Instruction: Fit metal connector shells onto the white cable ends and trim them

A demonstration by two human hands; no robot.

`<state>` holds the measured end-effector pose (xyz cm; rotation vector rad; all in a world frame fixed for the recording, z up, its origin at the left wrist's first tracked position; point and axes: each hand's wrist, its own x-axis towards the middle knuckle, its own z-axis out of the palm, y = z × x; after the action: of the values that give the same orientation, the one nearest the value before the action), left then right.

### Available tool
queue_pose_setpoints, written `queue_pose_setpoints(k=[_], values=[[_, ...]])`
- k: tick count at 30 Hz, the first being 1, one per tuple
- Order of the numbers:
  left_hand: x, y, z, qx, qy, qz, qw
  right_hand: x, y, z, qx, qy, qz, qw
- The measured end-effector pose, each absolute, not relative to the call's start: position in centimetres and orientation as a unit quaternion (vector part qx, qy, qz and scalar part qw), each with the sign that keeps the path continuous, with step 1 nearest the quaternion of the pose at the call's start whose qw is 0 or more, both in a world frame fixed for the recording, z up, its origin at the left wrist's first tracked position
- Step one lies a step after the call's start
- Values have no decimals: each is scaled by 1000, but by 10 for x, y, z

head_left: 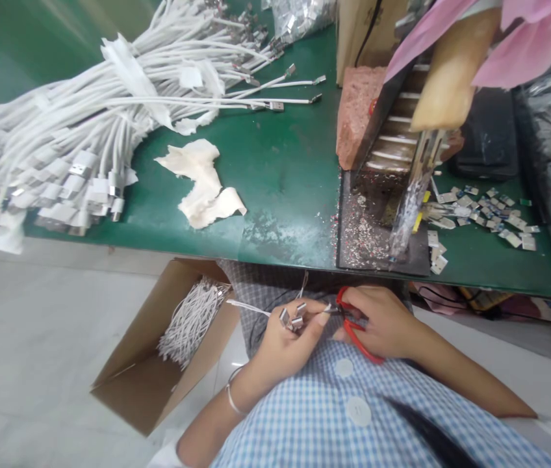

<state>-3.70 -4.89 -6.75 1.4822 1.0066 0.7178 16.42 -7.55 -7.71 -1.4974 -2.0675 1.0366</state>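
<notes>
My left hand [285, 341] is closed in my lap on a small bunch of white cables [251, 309] whose metal plug ends [292, 318] stick up between the fingers. Right beside it, my right hand [377, 322] grips red-handled scissors [353, 328], the blades pointing at the plug ends. Both hands sit below the front edge of the green table [280, 175], over my blue checked shirt.
A big heap of white cables [85, 130] covers the table's left. A crumpled cloth [205, 182] lies mid-table. A dark tray with debris [377, 227], a pink brick [356, 114] and small metal shells [485, 211] sit right. An open cardboard box [158, 364] holding cables stands on the floor.
</notes>
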Motion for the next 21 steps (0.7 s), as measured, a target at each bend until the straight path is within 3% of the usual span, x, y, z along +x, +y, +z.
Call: queue_pose_setpoints(k=[13, 17, 21], values=[[-48, -41, -54, 839, 363, 238, 328, 164, -79, -85, -529, -695, 432, 225], [-49, -41, -53, 838, 356, 250, 327, 164, -77, -90, -557, -625, 495, 231], [-49, -43, -52, 805, 350, 268, 396, 169, -76, -99, -579, -565, 533, 250]])
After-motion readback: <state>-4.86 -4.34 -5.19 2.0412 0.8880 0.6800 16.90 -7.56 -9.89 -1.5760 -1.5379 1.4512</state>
